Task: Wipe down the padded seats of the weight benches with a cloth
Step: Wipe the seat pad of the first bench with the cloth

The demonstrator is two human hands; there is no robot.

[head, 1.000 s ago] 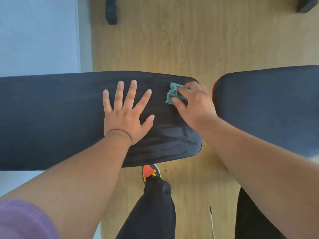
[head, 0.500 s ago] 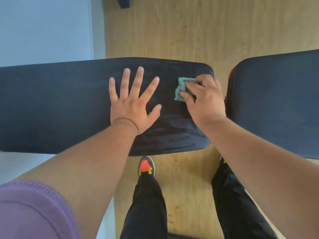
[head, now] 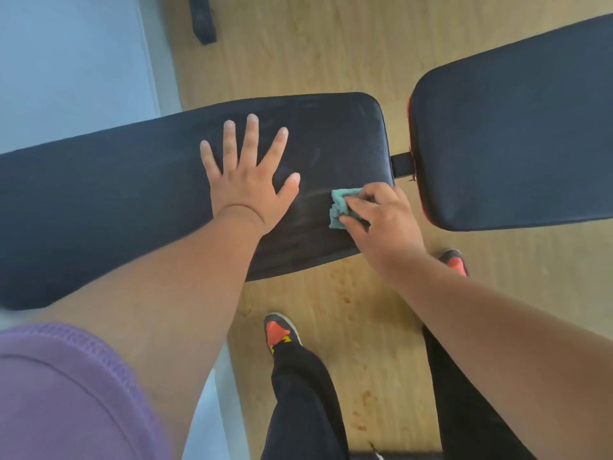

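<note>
— Bench (head: 99,200) first: long dark padded seat; long axis running left to right across the view, slightly tilted, right end higher in the frame; rounded right end pointing toward a second pad (head: 517,134).

— And that second pad?

— Dark as well, with a red edge along its near left side; set just beside the first, apart from it, joined by a short black bar (head: 401,164) in the gap; running off the right edge of the view.

— Cloth?

— Small, teal, crumpled (head: 338,207); lying on the seat near its right end, toward the near edge; faint streaks on the padding to its left and above.

— Right hand?

— Right hand (head: 381,224) on top of the cloth; fingers curled over it, gripping and pressing it to the seat; wrist hanging past the near right corner of the pad.

— Left hand?

— Left hand (head: 248,177) flat on the seat, palm down, fingers straight and spread, pointing away from the body; holding nothing; just left of the cloth, thumb tip near it but apart.

— Anything else?

— Purple sleeve (head: 66,393) at lower left; black trousers (head: 298,410) and orange-toed shoes (head: 278,330) below; wooden floor (head: 315,44) under both pads; pale blue surface (head: 66,61) at upper left; dark object (head: 202,21) at the top, cut by the frame, unclear.
</note>
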